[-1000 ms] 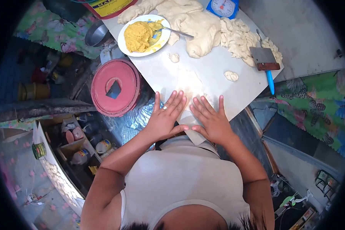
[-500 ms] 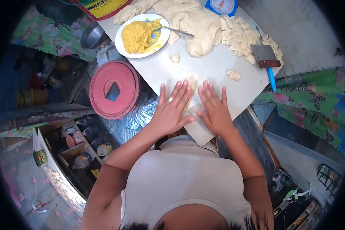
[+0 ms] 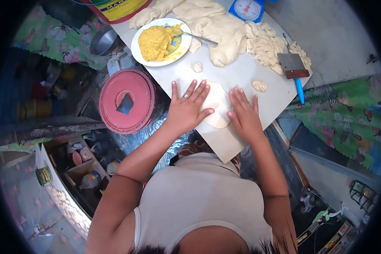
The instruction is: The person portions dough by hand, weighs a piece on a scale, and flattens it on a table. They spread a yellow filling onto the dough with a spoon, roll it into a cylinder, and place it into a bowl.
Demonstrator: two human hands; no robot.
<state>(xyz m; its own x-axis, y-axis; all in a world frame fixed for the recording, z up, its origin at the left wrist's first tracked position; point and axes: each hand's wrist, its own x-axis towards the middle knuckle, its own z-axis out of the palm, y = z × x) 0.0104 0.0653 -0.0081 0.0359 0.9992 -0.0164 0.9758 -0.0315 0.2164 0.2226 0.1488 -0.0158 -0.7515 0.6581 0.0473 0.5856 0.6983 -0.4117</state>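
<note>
A thin, flattened piece of dough (image 3: pixel 218 106) lies on the pale tabletop between my two hands. My left hand (image 3: pixel 187 106) is open and palm down, its fingers spread and its inner edge over the dough's left side. On the other side, my right hand (image 3: pixel 245 113) lies open with fingers stretched out at the dough's right edge. Beyond them sit two small dough lumps, one on the left (image 3: pixel 196 67) and one on the right (image 3: pixel 259 86). A large mass of dough (image 3: pixel 224 40) covers the back of the table.
A white plate (image 3: pixel 142 59) at back left bears a yellow mash (image 3: pixel 155 43) and a spoon (image 3: pixel 203 39). A blue scale (image 3: pixel 247 9) stands at the back. Right are a dough scraper (image 3: pixel 292 63) and a blue-handled tool (image 3: pixel 299 89). A red-lidded bucket (image 3: pixel 142 93) stands left of the table.
My hands have moved apart, the left one leftward and the right one rightward, both slightly forward. The flattened dough between them shows more fully and looks wider.
</note>
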